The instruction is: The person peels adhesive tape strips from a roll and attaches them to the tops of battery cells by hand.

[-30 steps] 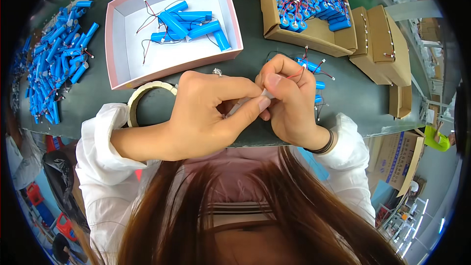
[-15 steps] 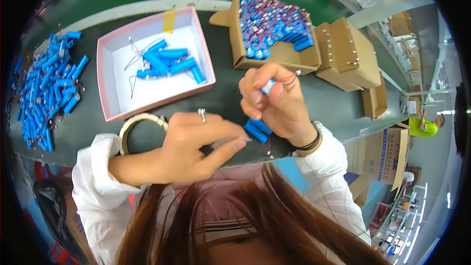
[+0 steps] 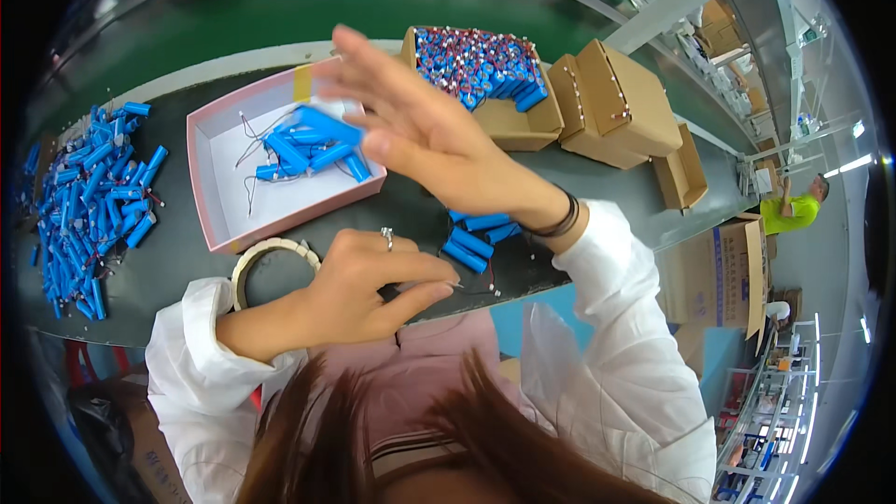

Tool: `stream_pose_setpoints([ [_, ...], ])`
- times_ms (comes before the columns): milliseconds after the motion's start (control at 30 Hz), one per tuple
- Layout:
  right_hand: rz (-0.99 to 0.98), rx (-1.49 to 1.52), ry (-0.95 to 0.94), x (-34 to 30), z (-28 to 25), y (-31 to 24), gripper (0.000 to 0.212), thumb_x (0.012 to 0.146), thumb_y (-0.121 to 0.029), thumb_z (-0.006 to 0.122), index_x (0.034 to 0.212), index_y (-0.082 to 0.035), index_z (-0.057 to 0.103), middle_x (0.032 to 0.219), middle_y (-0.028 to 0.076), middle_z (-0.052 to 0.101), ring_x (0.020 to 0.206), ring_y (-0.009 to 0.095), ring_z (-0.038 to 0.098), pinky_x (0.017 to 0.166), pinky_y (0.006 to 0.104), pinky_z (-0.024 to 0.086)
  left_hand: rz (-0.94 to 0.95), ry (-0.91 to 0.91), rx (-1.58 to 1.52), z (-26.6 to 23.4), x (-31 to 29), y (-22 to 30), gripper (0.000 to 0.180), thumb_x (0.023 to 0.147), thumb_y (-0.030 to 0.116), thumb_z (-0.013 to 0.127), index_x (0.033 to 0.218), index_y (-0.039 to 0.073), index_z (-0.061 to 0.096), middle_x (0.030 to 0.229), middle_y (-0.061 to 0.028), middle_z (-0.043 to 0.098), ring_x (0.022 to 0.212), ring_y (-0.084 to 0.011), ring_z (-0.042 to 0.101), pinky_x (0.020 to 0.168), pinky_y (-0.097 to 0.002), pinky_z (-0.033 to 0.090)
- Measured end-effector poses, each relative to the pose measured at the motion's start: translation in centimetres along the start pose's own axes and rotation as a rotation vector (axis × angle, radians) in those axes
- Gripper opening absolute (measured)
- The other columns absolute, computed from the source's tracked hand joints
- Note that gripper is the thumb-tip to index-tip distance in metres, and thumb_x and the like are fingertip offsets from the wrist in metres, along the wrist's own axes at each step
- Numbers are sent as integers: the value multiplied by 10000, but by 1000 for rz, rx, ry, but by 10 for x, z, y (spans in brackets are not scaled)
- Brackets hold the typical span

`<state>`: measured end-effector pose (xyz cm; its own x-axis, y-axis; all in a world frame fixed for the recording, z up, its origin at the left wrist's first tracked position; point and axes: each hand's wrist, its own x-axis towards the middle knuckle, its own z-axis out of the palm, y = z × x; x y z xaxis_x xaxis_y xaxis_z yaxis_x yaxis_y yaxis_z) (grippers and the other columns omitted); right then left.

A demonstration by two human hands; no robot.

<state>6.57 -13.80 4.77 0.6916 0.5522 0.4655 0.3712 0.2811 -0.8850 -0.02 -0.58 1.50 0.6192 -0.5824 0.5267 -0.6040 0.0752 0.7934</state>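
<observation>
My right hand (image 3: 425, 135) reaches over the pink-rimmed white box (image 3: 280, 222), its fingers stretched out and apart. Just beyond its thumb a blue battery cell (image 3: 325, 123) is smeared by motion, above other wired blue cells (image 3: 287, 155) lying in the box. Near the table's front edge my left hand (image 3: 369, 280) pinches thumb against forefinger. A thin pale bit shows at the fingertips, too small to name. Right of that hand, several blue cells (image 3: 468, 249) with thin wires lie on the dark table, partly behind my right wrist.
A big heap of blue cells (image 3: 89, 215) covers the table's left end. A tape roll (image 3: 245, 271) lies beside my left wrist. Farther back stand a carton (image 3: 518, 135) packed with wired cells and another brown carton (image 3: 635, 103). A person in yellow-green (image 3: 791, 213) is far right.
My right hand has swung left from above the loose cells to the white box, and its fingers have opened from a grip on a wired cell. My left hand keeps its pinch.
</observation>
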Motion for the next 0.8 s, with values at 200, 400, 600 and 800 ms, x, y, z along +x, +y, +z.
stream_pose_setpoints([
  [200, 83, -355, 87, -13, -34, -22, 278, 847, -68, 485, 1115, 2, 509, 1069, 116, 553, 939, 176, 558, 807, 275, 443, -89, 21, -115, -1, 3, 1, 155, 686, 21, 635, 835, 58, 654, 631, -90, 600, 496, -198, 546, 463, -273, 409],
  [400, 185, -1119, -215, -60, -45, -27, 199, 708, -111, 611, 899, -58, 601, 839, 88, 598, 778, 230, 577, 664, 315, 469, -122, -39, 19, -11, 9, 9, 172, 677, -28, 583, 824, 12, 662, 570, -106, 583, 482, -162, 551, 442, -245, 397],
  [600, 82, -1484, -325, -67, -27, 10, 169, 578, -103, 589, 707, -13, 526, 698, 117, 528, 698, 264, 541, 573, 345, 439, -140, 73, 39, 1, -1, 9, 179, 642, -72, 582, 807, -28, 637, 555, -94, 568, 476, -141, 534, 467, -212, 391],
  [800, 13, -1453, -307, -61, -30, 3, 203, 569, -53, 594, 729, 12, 487, 708, 122, 520, 667, 265, 550, 553, 349, 436, -199, 113, -9, 9, -4, 0, 257, 660, -62, 564, 905, -22, 631, 573, -77, 569, 493, -116, 535, 476, -202, 401],
])
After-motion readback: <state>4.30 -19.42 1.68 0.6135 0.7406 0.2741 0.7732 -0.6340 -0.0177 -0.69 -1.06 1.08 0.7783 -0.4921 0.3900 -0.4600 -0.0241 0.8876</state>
